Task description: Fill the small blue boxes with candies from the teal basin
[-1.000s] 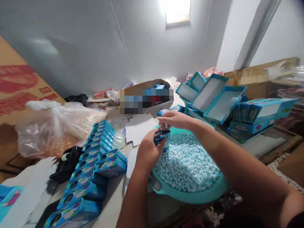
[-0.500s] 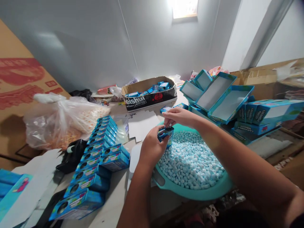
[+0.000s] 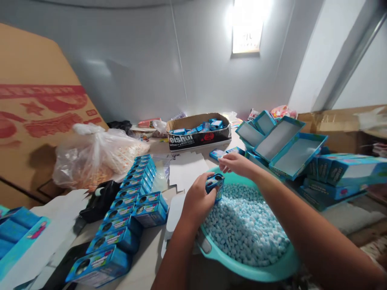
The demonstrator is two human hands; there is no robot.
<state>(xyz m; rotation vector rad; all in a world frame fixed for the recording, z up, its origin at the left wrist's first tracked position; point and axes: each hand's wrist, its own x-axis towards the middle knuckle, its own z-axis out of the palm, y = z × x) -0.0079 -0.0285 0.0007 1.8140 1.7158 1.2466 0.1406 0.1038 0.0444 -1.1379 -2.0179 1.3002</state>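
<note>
My left hand (image 3: 198, 197) is wrapped round a small blue candy box (image 3: 215, 186), its dark round opening facing up, over the left rim of a turquoise basin (image 3: 242, 272). Pale blue and white candies (image 3: 248, 225) fill much of the basin. Just right of and above the box, my right hand (image 3: 235, 164) is apart from it, fingers bent and drawn together. What those fingers hold, if anything, is too small to make out. To the left, a row of similar blue boxes (image 3: 116, 225) with round openings stands on the table.
A white scale-like device (image 3: 175, 213) is left of the basin. Behind are white card sheets (image 3: 187, 169) and a black carton (image 3: 198, 139) with blue boxes. Blue trays (image 3: 279, 141) pile up at right. A tape dispenser (image 3: 99, 199) and plastic bag (image 3: 96, 157) stand left.
My right hand has moved away from the box's opening, up and to the right. My left hand still holds the box. The camera view has tilted upward slightly.
</note>
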